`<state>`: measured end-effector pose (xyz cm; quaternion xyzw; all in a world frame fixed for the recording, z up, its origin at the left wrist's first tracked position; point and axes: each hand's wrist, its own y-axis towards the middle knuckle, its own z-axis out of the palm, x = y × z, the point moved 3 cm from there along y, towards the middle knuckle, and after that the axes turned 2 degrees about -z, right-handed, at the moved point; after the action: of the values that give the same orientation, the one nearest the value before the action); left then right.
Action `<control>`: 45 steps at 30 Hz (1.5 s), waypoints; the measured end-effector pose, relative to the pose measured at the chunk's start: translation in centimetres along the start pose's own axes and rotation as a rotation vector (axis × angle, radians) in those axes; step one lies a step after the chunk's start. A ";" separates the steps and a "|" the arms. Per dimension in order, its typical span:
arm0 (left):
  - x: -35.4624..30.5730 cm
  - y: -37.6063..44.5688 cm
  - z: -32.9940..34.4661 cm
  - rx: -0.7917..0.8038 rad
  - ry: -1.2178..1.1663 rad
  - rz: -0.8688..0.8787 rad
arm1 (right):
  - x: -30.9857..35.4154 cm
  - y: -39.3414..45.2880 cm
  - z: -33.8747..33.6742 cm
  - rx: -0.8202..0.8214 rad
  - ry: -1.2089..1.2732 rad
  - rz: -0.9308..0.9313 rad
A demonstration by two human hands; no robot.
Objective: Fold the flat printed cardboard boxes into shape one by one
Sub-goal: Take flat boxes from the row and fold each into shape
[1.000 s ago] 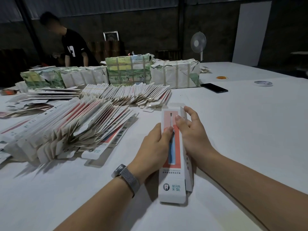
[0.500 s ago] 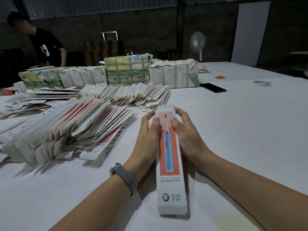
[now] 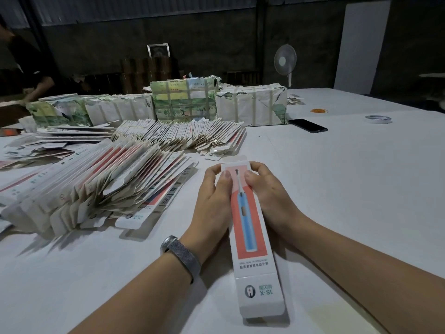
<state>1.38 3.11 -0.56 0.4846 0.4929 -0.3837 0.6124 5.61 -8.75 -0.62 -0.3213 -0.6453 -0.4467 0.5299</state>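
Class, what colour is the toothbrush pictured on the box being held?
Light blue, on a coral-red panel of the box; clearest in the head view.

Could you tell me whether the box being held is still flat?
No, opened into shape: the box shows a side wall.

You see a white toothbrush box (image 3: pixel 252 237) with a coral-red panel showing a light blue electric toothbrush, and a dark tooth logo beside pale green lettering at its near end. The worktop (image 3: pixel 349 189) is white. Your left wrist wears a grey mesh watch band (image 3: pixel 183 256). The fanned flat boxes (image 3: pixel 96 186) are white and red. The wrapped bundles (image 3: pixel 184 101) show green and yellow print.
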 end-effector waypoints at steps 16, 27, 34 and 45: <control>0.5 0.4 0.1 0.086 0.065 -0.017 | 0.3 -0.1 -0.6 -0.155 0.056 -0.023; 1.1 0.6 -0.1 0.135 0.001 -0.050 | 1.0 -0.3 -0.8 -0.168 0.094 -0.056; 1.4 0.9 0.2 0.143 0.000 -0.040 | 0.9 -0.3 -0.8 -0.156 0.097 -0.032; 1.2 0.6 0.2 0.139 0.040 -0.053 | 0.8 -0.1 -0.6 -0.142 0.079 -0.002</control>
<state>2.28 3.10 -1.56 0.5202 0.4898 -0.4232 0.5570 5.60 -9.41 0.15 -0.3395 -0.5910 -0.5043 0.5302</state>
